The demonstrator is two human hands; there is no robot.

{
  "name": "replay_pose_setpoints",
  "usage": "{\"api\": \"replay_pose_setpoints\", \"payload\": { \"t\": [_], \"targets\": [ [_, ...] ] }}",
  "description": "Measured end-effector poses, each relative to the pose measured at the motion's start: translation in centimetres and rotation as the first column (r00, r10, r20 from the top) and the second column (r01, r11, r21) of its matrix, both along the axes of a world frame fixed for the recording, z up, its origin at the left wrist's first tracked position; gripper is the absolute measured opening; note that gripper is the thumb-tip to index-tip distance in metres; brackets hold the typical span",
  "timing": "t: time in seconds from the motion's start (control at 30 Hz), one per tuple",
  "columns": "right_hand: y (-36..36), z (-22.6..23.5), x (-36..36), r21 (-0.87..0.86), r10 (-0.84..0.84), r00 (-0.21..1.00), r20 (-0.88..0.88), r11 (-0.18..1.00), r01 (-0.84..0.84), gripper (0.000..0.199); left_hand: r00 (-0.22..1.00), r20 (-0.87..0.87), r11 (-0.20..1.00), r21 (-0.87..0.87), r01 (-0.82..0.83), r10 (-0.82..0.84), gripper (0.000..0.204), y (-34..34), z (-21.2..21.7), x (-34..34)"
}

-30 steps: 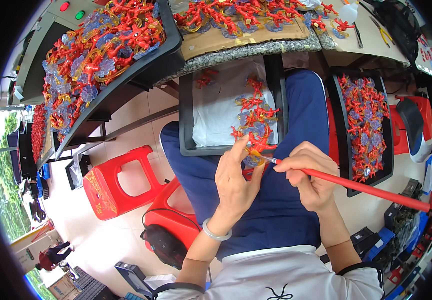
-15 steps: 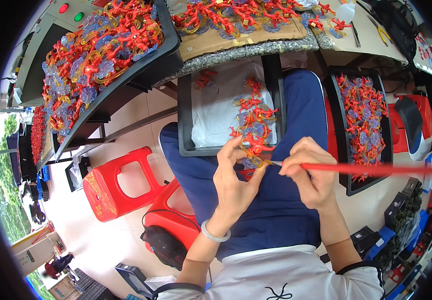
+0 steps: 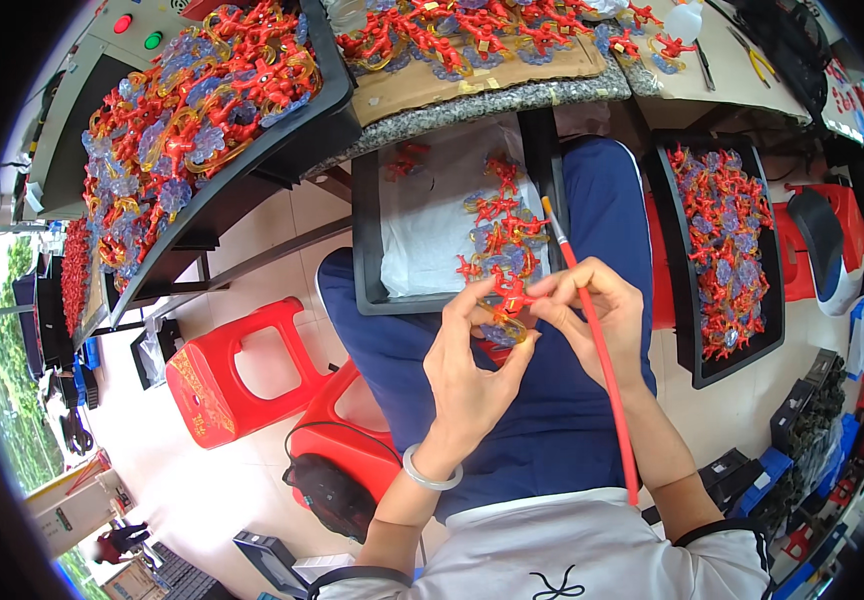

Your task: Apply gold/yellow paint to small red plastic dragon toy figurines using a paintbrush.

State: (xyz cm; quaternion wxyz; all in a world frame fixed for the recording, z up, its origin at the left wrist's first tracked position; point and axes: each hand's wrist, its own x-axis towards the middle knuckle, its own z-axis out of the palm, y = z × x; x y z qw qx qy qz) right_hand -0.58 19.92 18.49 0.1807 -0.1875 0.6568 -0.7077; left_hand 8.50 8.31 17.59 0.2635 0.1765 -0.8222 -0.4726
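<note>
Holding a small red-and-yellow piece [image 3: 505, 312] over my lap, my left hand [image 3: 467, 365] pinches it between thumb and fingers. My right hand [image 3: 592, 315] closes on the same piece with a red brush [image 3: 597, 355] gripped along the palm, its tip pointing away from me. Just beyond, a black tray [image 3: 367, 235] on my knees carries a white cloth [image 3: 422, 220] and more red pieces [image 3: 502, 235]. Farther off, the desk [image 3: 492, 100] holds heaps of them.
</note>
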Motion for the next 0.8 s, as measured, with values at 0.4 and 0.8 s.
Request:
{"api": "replay_pose_setpoints", "payload": {
  "t": [0.4, 0.8],
  "targets": [
    [1.5, -1.0, -1.2, -0.106, -0.116, 0.963, 0.243, 0.984, 0.145, 0.029, 0.984, 0.042, 0.918, 0.368, 0.145, -0.172, 0.078, 0.4, -0.5, -1.4],
    [31.0, -4.9, -9.6, 0.520, -0.401, 0.626, -0.669, 0.349, 0.780, 0.024, 0.944, 0.326, 0.995, -0.070, 0.070, -0.043, 0.045, -8.0, -8.2, -1.3]
  ]
}}
